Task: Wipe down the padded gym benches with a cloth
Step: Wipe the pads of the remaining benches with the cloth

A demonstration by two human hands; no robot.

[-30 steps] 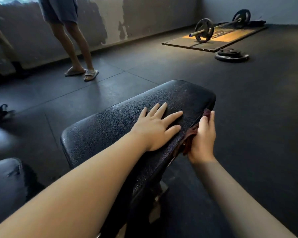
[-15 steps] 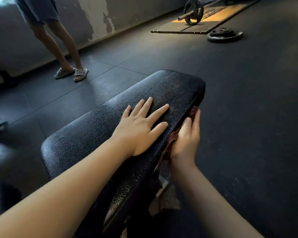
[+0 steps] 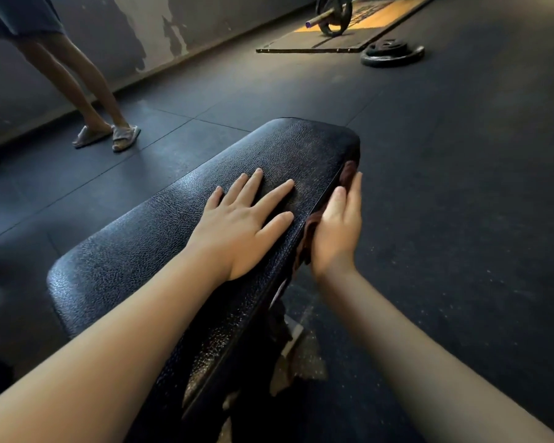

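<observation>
Head view: left hand (image 3: 243,231) flat, splayed, on bench pad (image 3: 135,251); right hand (image 3: 336,231) straight-fingered, pressing cloth (image 3: 348,171) against pad's side.

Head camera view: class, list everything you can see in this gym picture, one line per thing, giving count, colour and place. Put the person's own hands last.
padded bench: one, black, centre, running away from the camera
cloth: one, reddish-brown, against the bench's right side
barbell: one, dark, top, on the platform
platform: one, tan wood, top
weight plates: a small stack, black, on the floor right of the platform
bystander's legs: two, in pale sandals, top left by the wall
wall: grey, paint peeling, top left
floor: dark tiles, all round
left hand: fingers spread flat on the bench top
right hand: straight fingers pressing the cloth to the bench side
</observation>
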